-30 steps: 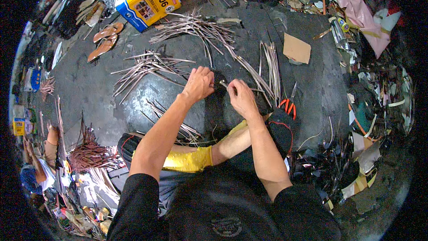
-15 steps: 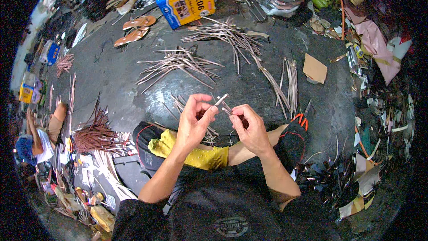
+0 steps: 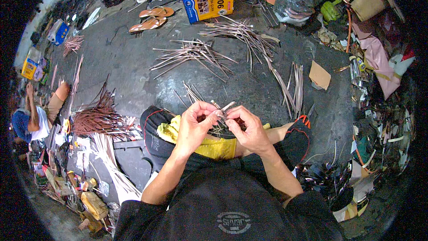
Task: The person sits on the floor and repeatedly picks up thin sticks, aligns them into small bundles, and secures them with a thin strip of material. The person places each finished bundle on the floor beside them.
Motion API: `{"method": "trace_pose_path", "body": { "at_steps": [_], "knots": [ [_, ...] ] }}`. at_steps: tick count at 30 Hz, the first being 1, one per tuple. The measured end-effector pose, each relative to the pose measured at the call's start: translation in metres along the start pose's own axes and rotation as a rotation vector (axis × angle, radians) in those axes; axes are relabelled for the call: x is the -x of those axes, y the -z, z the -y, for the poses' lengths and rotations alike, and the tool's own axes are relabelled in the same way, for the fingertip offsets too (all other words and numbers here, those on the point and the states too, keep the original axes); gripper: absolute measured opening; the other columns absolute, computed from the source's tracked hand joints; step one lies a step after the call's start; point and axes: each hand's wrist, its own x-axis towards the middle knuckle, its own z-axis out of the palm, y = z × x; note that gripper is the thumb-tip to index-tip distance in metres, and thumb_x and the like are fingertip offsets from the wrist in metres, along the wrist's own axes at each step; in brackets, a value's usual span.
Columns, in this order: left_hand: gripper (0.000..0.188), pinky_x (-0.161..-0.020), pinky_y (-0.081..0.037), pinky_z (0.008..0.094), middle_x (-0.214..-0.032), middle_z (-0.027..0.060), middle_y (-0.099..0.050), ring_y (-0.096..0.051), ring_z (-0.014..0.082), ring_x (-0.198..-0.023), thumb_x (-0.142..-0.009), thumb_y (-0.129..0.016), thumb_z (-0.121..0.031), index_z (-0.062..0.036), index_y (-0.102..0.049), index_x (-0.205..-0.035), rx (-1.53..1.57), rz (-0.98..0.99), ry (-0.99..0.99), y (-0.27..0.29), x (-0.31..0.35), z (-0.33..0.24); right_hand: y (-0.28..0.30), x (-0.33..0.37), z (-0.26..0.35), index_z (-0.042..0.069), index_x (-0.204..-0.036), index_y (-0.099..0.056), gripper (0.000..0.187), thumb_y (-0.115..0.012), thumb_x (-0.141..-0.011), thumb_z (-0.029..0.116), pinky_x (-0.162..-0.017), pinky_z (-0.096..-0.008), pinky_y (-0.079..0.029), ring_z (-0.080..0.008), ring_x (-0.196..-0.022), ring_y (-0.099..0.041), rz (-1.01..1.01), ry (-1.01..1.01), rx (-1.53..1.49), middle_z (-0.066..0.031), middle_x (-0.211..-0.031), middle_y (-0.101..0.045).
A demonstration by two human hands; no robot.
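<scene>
My left hand (image 3: 195,124) and my right hand (image 3: 249,130) meet above my lap, thumbs and fingertips pinched. Between them are thin, pale grey-brown strips (image 3: 228,106) with light ends; the fingers partly hide them, and I cannot tell where one strip stops and another starts. Below the hands, a yellow cloth (image 3: 218,147) lies across my crossed legs. More loose strips (image 3: 191,93) stick out just beyond my left hand. To the right of my knee rests a pair of scissors (image 3: 305,121) with orange handles.
Piles of strips lie ahead (image 3: 194,59) and farther right (image 3: 243,33). A reddish-brown bundle (image 3: 96,116) is at left. Beyond stand a yellow-blue box (image 3: 207,0) and sandals (image 3: 151,19). A tan square piece (image 3: 319,75) lies right. Another person (image 3: 33,118) sits far left; scraps (image 3: 323,180) crowd the right.
My hands have drawn closer together and slightly lower, and the left fingers have folded in from a looser spread. The whole view has shifted, so the surroundings sit farther right.
</scene>
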Motion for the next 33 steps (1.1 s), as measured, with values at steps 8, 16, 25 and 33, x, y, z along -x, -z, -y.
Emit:
{"method": "trace_pose_path", "body": {
  "at_steps": [8, 16, 25, 33],
  "knots": [
    [0.010, -0.067, -0.049, 0.0209, -0.084, -0.0006, -0.067, -0.060, 0.0051, -0.075, -0.096, -0.067, -0.011, -0.0025, -0.066, -0.103, 0.078, 0.085, 0.039, -0.002, 0.003, 0.007, 0.002, 0.004, 0.000, -0.001, -0.095, -0.060, 0.008, -0.065, -0.091, 0.003, -0.072, -0.0326, -0.051, -0.0215, -0.083, -0.064, 0.014, 0.067, 0.062, -0.0113, -0.095, -0.065],
    [0.014, -0.071, -0.049, 0.0229, -0.088, -0.0006, -0.067, -0.060, 0.0070, -0.079, -0.096, -0.067, -0.016, -0.0038, -0.067, -0.103, 0.081, 0.117, 0.112, -0.005, -0.006, 0.022, 0.005, 0.009, -0.004, -0.001, -0.095, -0.061, 0.008, -0.066, -0.090, 0.001, -0.074, -0.0333, -0.051, -0.0211, -0.084, -0.064, -0.068, 0.107, 0.158, -0.0112, -0.099, -0.065],
    [0.017, -0.073, -0.051, 0.0243, -0.090, 0.0024, -0.069, -0.063, 0.0093, -0.081, -0.095, -0.070, -0.019, -0.0031, -0.069, -0.101, 0.242, 0.024, 0.158, -0.020, -0.028, -0.003, -0.011, 0.012, -0.016, 0.003, -0.105, -0.060, 0.016, -0.060, -0.101, 0.019, -0.052, -0.0216, -0.042, -0.0048, -0.062, -0.053, -0.090, -0.525, -0.392, -0.0014, -0.081, -0.064],
    [0.017, -0.070, -0.049, 0.0240, -0.088, 0.0024, -0.069, -0.063, 0.0094, -0.079, -0.096, -0.069, -0.019, -0.0027, -0.068, -0.101, 0.189, 0.011, 0.091, -0.010, -0.025, -0.013, -0.018, -0.015, -0.019, 0.003, -0.105, -0.059, 0.012, -0.056, -0.102, 0.014, -0.054, -0.0207, -0.042, -0.0050, -0.063, -0.052, -0.091, -0.314, -0.456, -0.0005, -0.085, -0.061]
  ]
}}
